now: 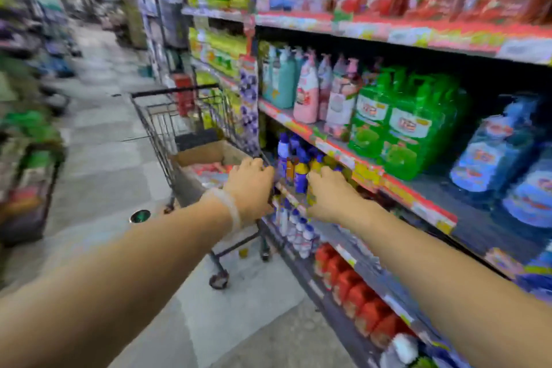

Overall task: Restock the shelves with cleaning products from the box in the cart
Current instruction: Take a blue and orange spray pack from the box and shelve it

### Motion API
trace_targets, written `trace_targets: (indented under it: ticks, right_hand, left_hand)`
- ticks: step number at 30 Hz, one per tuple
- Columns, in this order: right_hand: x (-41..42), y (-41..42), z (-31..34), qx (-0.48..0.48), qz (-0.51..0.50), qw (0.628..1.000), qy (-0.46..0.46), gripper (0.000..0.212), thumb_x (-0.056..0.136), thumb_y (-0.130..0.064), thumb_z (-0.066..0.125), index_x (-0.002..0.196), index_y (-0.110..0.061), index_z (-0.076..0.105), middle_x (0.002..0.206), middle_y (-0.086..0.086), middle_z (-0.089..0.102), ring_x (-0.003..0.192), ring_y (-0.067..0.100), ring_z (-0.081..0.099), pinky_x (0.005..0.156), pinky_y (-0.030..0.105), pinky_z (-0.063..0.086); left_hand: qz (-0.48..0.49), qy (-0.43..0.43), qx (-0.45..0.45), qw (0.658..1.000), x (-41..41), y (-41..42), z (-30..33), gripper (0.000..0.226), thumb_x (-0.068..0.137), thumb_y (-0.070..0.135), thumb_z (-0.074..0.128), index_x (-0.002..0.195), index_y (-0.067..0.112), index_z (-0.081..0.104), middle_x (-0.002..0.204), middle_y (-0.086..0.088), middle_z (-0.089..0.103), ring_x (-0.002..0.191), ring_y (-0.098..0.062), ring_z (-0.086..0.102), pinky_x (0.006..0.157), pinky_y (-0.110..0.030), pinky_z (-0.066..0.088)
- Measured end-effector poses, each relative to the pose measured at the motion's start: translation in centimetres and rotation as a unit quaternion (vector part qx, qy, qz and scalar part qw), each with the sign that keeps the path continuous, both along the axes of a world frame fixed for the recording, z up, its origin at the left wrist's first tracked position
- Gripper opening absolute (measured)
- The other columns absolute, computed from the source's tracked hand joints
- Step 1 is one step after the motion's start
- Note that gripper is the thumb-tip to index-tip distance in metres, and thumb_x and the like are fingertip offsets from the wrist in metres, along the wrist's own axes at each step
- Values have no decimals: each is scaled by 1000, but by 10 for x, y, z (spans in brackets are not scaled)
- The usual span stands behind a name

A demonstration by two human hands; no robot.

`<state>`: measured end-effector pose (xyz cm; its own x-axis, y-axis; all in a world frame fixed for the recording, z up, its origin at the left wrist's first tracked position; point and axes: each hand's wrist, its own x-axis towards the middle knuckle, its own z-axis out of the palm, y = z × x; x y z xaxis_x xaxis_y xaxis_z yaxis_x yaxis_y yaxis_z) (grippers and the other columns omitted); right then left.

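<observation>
both hands at the bottle shelf beside the cart
cardboard box in the wire cart holds red packs; left hand and right hand reach among blue-capped bottles, grip unclear

Labels: print on the green bottles and blue bottles is too blurred to read.
Left shelves: smeared by motion, goods unrecognisable.
Box: contents partly hidden behind the left hand.
Right hand: fingertips hidden (grip unclear).
Forearms: cut off by the bottom edge.
</observation>
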<state>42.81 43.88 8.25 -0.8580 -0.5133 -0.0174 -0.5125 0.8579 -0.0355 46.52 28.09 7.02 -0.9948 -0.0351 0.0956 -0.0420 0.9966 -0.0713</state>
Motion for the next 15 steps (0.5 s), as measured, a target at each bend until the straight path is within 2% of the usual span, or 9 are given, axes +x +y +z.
trace_targets:
  ticks: [4, 8, 12, 15]
  right_hand:
    - [-19, -89, -18, 2, 70, 997, -31, 65, 78, -37, 71, 127, -6, 41, 131, 16, 39, 126, 37, 38, 98, 43, 39]
    - [-55, -156, -30, 13, 111, 992, -52, 63, 82, -35, 69, 131, -8, 40, 134, 15, 38, 125, 37, 36, 96, 46, 41]
    - [-112, -211, -45, 15, 138, 988, -61, 60, 85, -34, 67, 132, -9, 38, 138, 14, 35, 128, 36, 34, 96, 44, 39]
    - [-165, -250, -50, 9, 142, 988, -64, 52, 88, -30, 64, 128, -8, 40, 136, 15, 36, 126, 36, 34, 93, 42, 39]
  left_hand:
    - [71, -24, 23, 997, 3, -81, -25, 77, 77, 50, 66, 138, 13, 36, 142, -15, 34, 131, -33, 32, 104, -43, 37]
    - [133, -43, 48, 989, -10, -146, -42, 75, 77, 51, 67, 136, 15, 39, 141, -11, 38, 128, -32, 36, 104, -42, 39]
    - [167, -47, 49, 984, -54, -199, -53, 69, 78, 44, 68, 134, 16, 40, 139, -11, 40, 128, -31, 36, 104, -42, 38]
    - [172, -45, 52, 983, -105, -236, -56, 67, 79, 45, 67, 134, 17, 41, 138, -11, 40, 129, -30, 36, 103, -42, 41]
